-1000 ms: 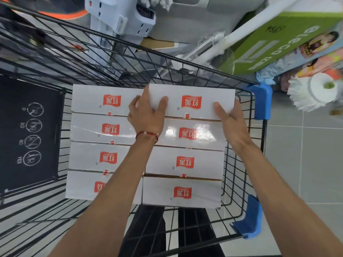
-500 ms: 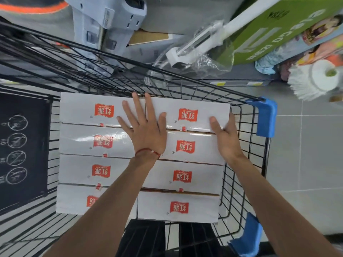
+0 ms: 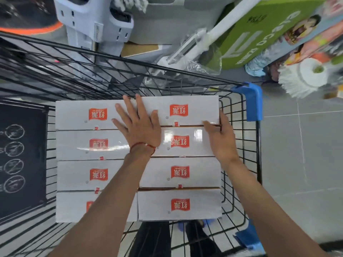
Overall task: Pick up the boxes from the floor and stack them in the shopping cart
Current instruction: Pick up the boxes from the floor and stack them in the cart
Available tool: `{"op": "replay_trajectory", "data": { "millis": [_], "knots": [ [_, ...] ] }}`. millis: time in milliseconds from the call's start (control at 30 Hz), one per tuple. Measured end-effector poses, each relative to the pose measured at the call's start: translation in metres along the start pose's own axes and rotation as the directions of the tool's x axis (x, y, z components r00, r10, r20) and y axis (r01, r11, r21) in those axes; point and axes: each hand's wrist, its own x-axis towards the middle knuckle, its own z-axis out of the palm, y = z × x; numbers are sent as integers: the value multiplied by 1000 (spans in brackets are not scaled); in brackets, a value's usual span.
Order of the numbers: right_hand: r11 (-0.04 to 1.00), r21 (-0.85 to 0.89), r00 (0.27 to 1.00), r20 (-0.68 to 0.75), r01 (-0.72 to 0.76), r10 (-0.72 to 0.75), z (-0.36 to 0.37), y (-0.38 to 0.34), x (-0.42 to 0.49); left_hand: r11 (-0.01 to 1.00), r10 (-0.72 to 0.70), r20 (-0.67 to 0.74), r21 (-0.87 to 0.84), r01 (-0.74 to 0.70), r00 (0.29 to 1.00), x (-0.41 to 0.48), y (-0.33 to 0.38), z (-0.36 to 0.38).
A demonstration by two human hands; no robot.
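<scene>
The left hand (image 3: 141, 128), curled on a box edge a second ago, now lies flat, fingers spread, atop the boxes (image 3: 200, 173) in the shopping cart (image 3: 253, 101), while the right hand (image 3: 222, 140) presses their side with straight, partly hidden fingers.

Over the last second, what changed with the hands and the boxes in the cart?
The left hand let go of the far right box: its grip on the box's left end opened, and the hand now lies flat on top, fingers spread. The right hand stayed at that box's right end. The other boxes and the cart kept their places.
</scene>
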Motion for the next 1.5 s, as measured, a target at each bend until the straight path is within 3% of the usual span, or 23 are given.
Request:
{"op": "replay_trajectory", "data": {
  "millis": [133,200,300,600,767,967,1300,1500],
  "knots": [
    [996,94,1000,21,-5,3,-22,9,-41,993,26,45,-114,-21,999,-32,23,-14],
    [990,139,999,19,-28,25,-35,10,-64,966,45,34,-255,-35,998,-62,35,-23],
    [980,199,1000,23,13,-18,-65,10,-104,877,86,19,-476,-67,996,-117,55,-37],
    [906,396,988,-22,149,-153,-203,27,-210,656,162,27,-749,-87,986,-298,143,-73],
    [897,408,982,4,171,-189,-293,47,-251,628,320,31,-756,-187,947,-383,220,-63],
    [914,364,983,-17,179,-185,-392,70,-286,618,547,118,-725,-304,829,-453,307,-45],
    [849,515,964,-265,118,27,-519,78,-277,627,686,300,-706,-330,663,-484,436,-19],
    [782,617,902,-383,88,200,-582,67,-240,652,719,430,-691,-313,547,-466,529,11]
  ]
}}
